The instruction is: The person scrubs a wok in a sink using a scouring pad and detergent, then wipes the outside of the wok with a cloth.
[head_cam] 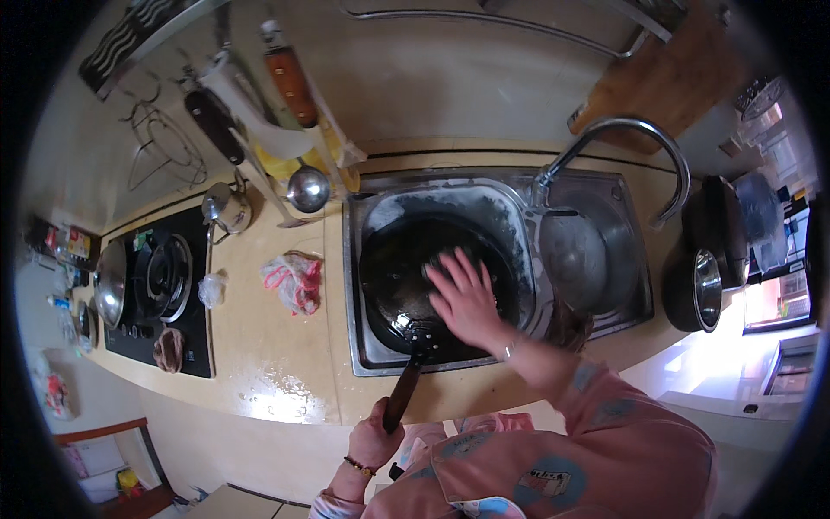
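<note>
A dark wok [395,285] rests in the left basin of a stainless steel sink [350,324], its inside wet and shiny. My left hand [375,440] is closed around the wok's wooden handle [403,394], which sticks out over the counter's front edge. Over the wok's inner surface, my right hand [468,301] is palm down with its fingers spread and slightly blurred. No held thing shows in it, though what lies beneath the palm is hidden. White suds [387,215] cling to the basin wall behind the wok.
A chrome faucet [674,152] arches over the right basin [583,259]. A dark cloth [570,324] lies by my right forearm. Left are a pink-and-white rag [295,282], a black cooktop [194,347] and hanging utensils, including a ladle [308,188]. A metal pot [690,292] stands right.
</note>
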